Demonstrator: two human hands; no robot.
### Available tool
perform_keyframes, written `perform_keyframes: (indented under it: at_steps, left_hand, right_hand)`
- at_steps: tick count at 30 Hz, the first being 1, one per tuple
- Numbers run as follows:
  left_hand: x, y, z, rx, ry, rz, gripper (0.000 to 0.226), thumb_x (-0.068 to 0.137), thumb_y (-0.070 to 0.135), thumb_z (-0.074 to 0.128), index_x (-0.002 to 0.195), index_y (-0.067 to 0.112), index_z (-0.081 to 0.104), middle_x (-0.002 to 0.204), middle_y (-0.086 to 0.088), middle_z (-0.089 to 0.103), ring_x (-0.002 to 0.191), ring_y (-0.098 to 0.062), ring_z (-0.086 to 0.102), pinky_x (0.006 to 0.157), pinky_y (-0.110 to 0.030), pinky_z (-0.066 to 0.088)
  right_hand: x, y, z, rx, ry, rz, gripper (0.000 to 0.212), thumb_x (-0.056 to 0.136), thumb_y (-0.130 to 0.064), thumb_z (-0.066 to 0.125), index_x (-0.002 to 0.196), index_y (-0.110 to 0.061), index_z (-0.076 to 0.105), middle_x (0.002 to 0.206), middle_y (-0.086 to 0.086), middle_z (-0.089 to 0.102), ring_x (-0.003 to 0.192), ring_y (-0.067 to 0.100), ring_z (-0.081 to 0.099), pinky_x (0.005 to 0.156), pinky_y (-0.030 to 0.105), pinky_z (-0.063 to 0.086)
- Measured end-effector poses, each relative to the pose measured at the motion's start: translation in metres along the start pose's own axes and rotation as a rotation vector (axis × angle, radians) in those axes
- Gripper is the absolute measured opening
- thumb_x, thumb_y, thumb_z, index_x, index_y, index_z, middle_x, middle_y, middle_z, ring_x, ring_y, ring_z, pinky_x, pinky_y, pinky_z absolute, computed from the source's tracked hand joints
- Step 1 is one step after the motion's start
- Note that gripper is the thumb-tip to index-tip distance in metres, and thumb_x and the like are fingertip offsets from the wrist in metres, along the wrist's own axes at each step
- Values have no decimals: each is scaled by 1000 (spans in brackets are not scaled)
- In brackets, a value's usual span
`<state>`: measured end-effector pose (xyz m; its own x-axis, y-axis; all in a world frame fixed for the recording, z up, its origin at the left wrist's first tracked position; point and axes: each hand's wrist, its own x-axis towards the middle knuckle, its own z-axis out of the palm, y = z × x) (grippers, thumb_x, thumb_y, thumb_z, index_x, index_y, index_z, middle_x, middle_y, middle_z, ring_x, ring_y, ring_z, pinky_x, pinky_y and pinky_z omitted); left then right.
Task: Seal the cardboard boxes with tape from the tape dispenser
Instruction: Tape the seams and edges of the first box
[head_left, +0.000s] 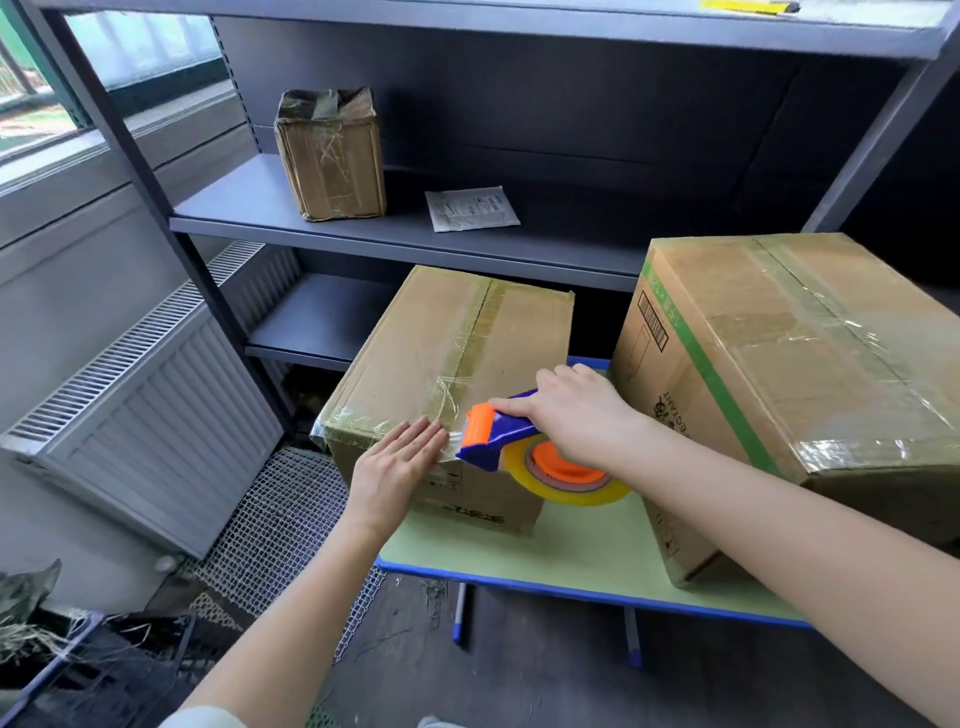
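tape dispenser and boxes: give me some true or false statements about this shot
1. The right hand holds the tape dispenser. True.
2. A small box and a white packet lie on the shelf. True.
3. The left hand is curled round a corner of the middle box. False: it lies flat, fingers straight, on the box's near top edge.
4. The large box sits on the shelf. False: it stands on the table, right of the middle box.
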<state>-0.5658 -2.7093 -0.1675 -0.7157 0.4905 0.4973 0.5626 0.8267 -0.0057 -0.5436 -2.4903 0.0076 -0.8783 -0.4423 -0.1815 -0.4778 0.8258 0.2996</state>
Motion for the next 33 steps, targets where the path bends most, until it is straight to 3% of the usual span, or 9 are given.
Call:
perform_keyframes:
  at_steps: [3,5,9,12,14,18,22,26,33]
  left_hand:
    - [-3,-5,-2,-16,-5,-45,39,77,3,62,115,8,67,119,-6,65,112,-20,61,113,-23,18]
    - [-5,-10,-6,-33,-37,-79,42,74,2,64,116,8,66,119,-5,65,112,-21,61,114,-19,15]
    - [2,-6,-10,-35,-85,-75,36,84,24,53,112,8,69,115,-6,67,107,-22,63,111,-21,21]
    - [6,3,-8,-12,-86,-75,43,72,14,78,112,5,68,116,-10,66,109,-26,62,110,-26,21]
    - [6,12,-11,32,-107,-86,55,65,23,84,112,-1,67,116,-14,65,111,-28,61,111,-28,16]
    - [18,55,-12,57,-96,2,65,81,47,48,122,-2,59,126,-15,59,120,-25,55,113,-32,18]
    - [37,102,9,5,-71,63,69,69,49,74,115,-2,64,118,-14,65,112,-24,61,106,-36,39]
    - [38,117,16,-31,13,-36,60,86,50,42,106,0,70,109,-11,70,105,-23,65,96,-40,49]
    - [37,108,18,-32,56,-86,46,85,35,47,106,2,70,110,-9,70,106,-22,65,100,-36,46]
  right_hand:
    - [-14,12,12,48,-35,15,63,98,-13,37,148,-43,12,115,11,48,110,30,46,89,35,34]
    - [-30,27,23,96,-87,58,68,96,-12,41,147,-45,13,113,9,48,110,29,46,89,34,34]
    - [-57,50,38,35,-121,100,72,95,-13,43,148,-46,7,112,7,46,109,27,45,90,32,33]
    - [-60,52,44,24,-89,105,73,95,-15,45,148,-44,5,113,8,46,108,26,45,91,33,34]
    - [-59,51,49,24,-88,98,72,95,-14,46,148,-43,6,115,9,45,108,26,44,92,33,34]
    - [-59,50,55,-3,-89,86,74,93,-16,50,148,-42,7,115,9,46,106,26,45,89,32,34]
    - [-57,50,59,-15,-75,79,73,93,-18,51,148,-43,8,115,9,46,106,26,46,89,33,35]
    - [-56,50,64,-7,-80,81,73,93,-22,52,149,-41,8,117,10,47,108,26,46,91,33,35]
    - [-52,49,65,66,-50,100,72,95,-19,47,148,-43,5,112,9,46,106,26,46,91,34,36]
